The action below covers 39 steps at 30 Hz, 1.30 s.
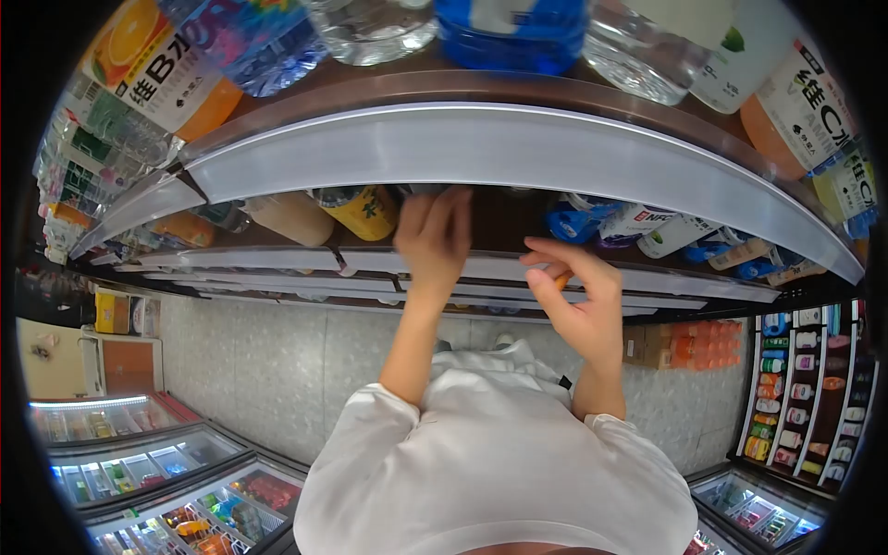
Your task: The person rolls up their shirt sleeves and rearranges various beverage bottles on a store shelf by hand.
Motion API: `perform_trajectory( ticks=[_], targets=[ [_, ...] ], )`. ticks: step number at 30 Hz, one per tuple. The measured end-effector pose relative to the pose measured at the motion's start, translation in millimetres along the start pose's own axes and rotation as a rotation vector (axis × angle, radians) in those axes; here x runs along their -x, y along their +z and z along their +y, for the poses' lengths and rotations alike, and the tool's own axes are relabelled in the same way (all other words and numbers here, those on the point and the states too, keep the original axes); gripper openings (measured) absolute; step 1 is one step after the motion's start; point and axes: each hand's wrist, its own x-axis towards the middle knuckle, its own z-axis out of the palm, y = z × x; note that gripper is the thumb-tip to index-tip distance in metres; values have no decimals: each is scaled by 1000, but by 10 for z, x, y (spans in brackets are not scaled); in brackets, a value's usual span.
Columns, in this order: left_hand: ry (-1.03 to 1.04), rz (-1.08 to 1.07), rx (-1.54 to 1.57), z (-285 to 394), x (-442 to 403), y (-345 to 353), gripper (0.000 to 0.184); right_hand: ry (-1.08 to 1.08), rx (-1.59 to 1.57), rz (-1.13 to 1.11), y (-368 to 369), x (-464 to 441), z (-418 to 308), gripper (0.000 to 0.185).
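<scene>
Left hand point(435, 233) and right hand point(587, 294): apart, grips unclear. Yellow bottle point(363, 213), one (axis upright): just left of the left hand, the nearer.

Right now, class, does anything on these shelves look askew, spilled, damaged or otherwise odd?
Nothing visible looks spilled or damaged. The lower shelf has a gap in its front row between the left hand and the blue bottle, odd beside the closely packed bottles to the right. The silver edge curves, probably from lens distortion.
</scene>
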Motion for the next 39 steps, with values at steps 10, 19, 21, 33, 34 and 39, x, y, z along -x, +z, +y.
perform_trajectory(
  ticks=[10, 19, 21, 33, 34, 39],
  targets=[
    [-389, 62, 141, -855, 221, -786, 46, -127, 191, 165, 1305, -582, 462, 51],
    [-362, -198, 145, -999, 217, -832, 68, -122, 327, 378, 1658, -824, 461, 58],
    [-353, -202, 173, -1017, 225, -810, 67, -117, 373, 389, 1643, -783, 443, 58],
    [-367, -272, 232, -853, 90, -717, 60, -34, 632, 647, 892, -189, 334, 60],
    [-381, -315, 208, -802, 73, -713, 57, 6, 650, 663, 849, -171, 334, 61],
    [-269, -311, 242, -629, 106, -479, 63, -48, 519, 703, 843, -125, 258, 54]
  ],
)
